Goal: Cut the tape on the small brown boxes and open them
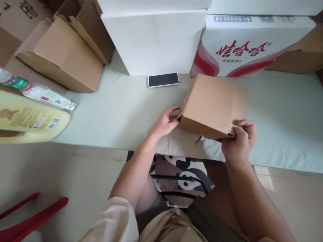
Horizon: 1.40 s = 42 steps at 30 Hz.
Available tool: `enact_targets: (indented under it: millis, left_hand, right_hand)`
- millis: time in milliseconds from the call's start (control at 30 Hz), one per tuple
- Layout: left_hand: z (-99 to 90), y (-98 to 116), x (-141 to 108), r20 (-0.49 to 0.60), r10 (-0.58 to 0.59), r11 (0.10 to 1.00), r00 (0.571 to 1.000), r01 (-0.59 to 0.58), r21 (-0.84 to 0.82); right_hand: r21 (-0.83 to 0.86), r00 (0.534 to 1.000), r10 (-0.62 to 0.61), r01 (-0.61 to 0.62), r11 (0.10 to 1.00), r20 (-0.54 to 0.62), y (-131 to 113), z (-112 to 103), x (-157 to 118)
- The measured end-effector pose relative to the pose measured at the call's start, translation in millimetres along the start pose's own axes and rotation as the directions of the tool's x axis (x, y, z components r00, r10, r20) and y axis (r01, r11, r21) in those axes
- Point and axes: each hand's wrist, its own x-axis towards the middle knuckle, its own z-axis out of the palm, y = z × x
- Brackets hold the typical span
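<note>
A plain brown cardboard box sits tilted at an angle over the cloth-covered table, its far right edge blurred. My left hand grips its near left corner, the fingers along the left side and the thumb below. At the near right corner, my right hand pinches the edge between thumb and curled fingers. Partly under the box's front edge lies a small metal object, too hidden to name. A phone-like device with a dark face lies just beyond my left hand.
Behind stand a white box and a red-and-white printed carton. Open brown boxes are at the left, with a plastic bottle and a yellow jug. A panda-print bag is below the table edge.
</note>
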Motion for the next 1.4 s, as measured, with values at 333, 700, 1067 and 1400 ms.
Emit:
enact_targets:
  millis: [333, 700, 1067, 1400]
  left_hand:
    - [-4.6, 11, -3, -0.029, 0.079, 0.970, 0.996, -0.070, 0.233]
    - [-21.3, 6, 2, 0.004, -0.077, 0.873, 0.997, 0.070, -0.483]
    - [-63.3, 18, -10, 0.188, -0.283, 0.872, 0.941, 0.334, -0.358]
    - [-70.9, 25, -35, 0.211, -0.531, 0.756, 0.821, 0.571, -0.321]
  right_hand:
    - [-0.144, 0.986, -0.066, 0.088, 0.986, 0.156, 6, -13, 4]
    - [-0.262, 0.933, -0.216, 0.294, 0.919, 0.289, -22, -27, -19]
    - [0.108, 0.960, -0.071, 0.043, 0.993, 0.272, -43, -23, -3]
    - [0.079, 0.779, 0.032, -0.104, 0.991, 0.626, -43, -20, -2]
